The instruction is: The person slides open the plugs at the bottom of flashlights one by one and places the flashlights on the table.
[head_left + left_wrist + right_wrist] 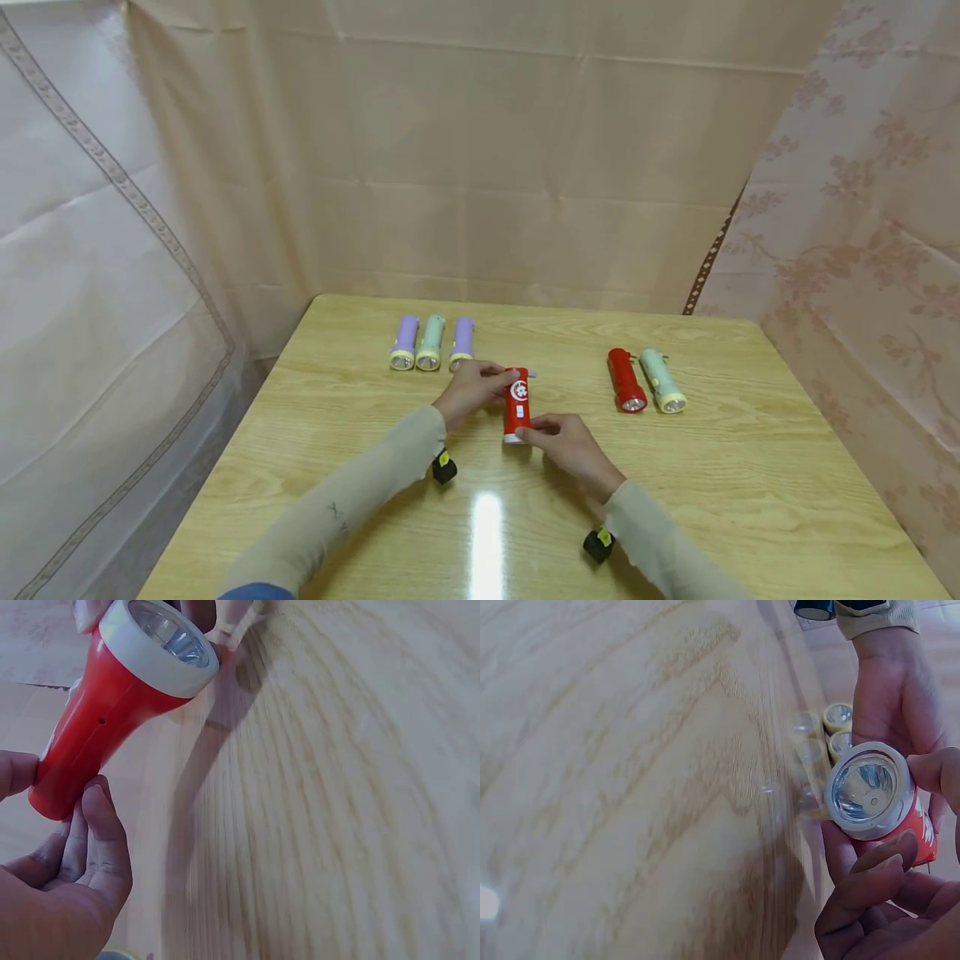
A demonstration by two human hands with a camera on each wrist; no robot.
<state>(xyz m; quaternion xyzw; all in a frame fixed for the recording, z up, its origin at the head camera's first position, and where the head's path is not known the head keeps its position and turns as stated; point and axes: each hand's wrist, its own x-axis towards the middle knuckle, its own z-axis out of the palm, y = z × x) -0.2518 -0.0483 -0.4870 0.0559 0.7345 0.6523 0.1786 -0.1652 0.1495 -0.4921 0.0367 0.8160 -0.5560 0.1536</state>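
A red flashlight [518,400] with a white rim and a white emblem is held above the wooden table by both hands. My left hand [472,390] pinches its tail end between thumb and fingers. At the lens end, my right hand [572,448] grips the white rim. The left wrist view shows the flashlight [105,705] tilted, its lens up and the left fingers around the narrow tail. In the right wrist view the clear lens and reflector [866,791] face the camera, with the right thumb and fingers [874,892] on either side of the head.
Behind my left hand lie a purple flashlight [406,342], a pale green one [431,342] and another purple one [462,340], in a row. To the right, a red flashlight [626,379] lies beside a pale green one [662,380]. Curtains [480,167] hang behind the table [750,467].
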